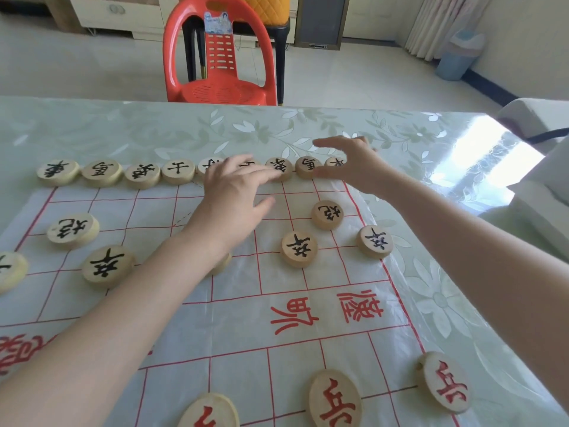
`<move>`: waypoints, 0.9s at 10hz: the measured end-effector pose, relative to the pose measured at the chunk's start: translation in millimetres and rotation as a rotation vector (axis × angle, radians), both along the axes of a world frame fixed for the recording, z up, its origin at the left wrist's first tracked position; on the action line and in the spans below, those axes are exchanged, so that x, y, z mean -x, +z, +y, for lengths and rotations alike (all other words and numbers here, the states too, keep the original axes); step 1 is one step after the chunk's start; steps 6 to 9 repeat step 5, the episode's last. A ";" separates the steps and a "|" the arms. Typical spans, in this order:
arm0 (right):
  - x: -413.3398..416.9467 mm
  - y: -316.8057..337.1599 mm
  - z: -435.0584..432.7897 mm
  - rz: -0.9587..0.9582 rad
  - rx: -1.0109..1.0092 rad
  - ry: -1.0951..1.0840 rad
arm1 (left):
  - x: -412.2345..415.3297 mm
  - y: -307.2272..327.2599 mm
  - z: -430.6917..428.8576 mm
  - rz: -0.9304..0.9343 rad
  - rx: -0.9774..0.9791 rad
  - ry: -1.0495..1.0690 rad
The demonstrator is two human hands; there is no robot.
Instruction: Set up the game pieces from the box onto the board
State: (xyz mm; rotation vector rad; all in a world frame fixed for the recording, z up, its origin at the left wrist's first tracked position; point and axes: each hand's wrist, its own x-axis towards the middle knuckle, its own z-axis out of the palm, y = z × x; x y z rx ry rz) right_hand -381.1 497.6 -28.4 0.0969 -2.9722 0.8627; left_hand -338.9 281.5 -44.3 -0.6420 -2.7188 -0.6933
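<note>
Wooden game pieces (298,248), black-lettered, on a red-lined board (234,322); both hands at the far row (101,172).
Row runs left to right along the board's far edge; left hand (234,186) flat, fingers straight, across its middle; right hand (348,161) spread wide over its right end, thumb beside the last pieces, holding nothing; red-lettered pieces (334,399) nearest the person; box unseen; red chair (220,57) beyond the table (123,131).

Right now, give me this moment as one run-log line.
focus: black back row | left hand: fingers flat on row | right hand: open at row's right end
</note>
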 end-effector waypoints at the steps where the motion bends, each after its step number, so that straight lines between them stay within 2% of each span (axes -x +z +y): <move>1: 4.0 -4.8 -13.2 0.030 -0.105 0.021 | 10.4 -3.6 10.5 0.053 0.124 -0.033; 3: 3.2 -12.1 -16.4 0.084 -0.083 0.003 | 31.5 -9.6 18.3 0.043 0.271 -0.023; 4: 3.0 -9.7 -18.5 0.079 -0.105 0.004 | 32.6 -10.4 17.5 0.047 0.202 -0.015; 5: -0.9 -0.6 -19.1 0.070 0.009 -0.039 | 26.8 -4.5 17.7 0.044 0.133 -0.009; 9: -0.9 -0.6 -19.1 0.070 0.009 -0.039 | 26.8 -4.5 17.7 0.044 0.133 -0.009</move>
